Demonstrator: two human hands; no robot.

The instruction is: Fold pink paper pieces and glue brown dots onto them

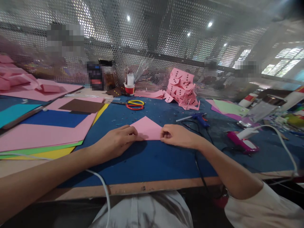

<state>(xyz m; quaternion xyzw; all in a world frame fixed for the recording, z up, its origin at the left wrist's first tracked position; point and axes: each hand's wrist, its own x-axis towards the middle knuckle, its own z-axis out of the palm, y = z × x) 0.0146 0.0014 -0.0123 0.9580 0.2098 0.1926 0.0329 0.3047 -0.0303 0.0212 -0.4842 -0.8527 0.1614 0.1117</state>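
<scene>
A pink sheet of paper, folded into a triangle, lies on the blue table top with its point facing away from me. My left hand is closed at its left corner, fingers curled over the edge. At the opposite corner, my right hand pinches the paper with curled fingers. Beyond the paper rest scissors with one yellow and one red handle. To the right of my right hand lies a blue glue gun.
Stacked coloured sheets cover the left side. Folded pink paper pieces with black dots stand at the back, beside a red-and-white cup. A magenta device with a white cable sits right. A perforated metal screen rises behind.
</scene>
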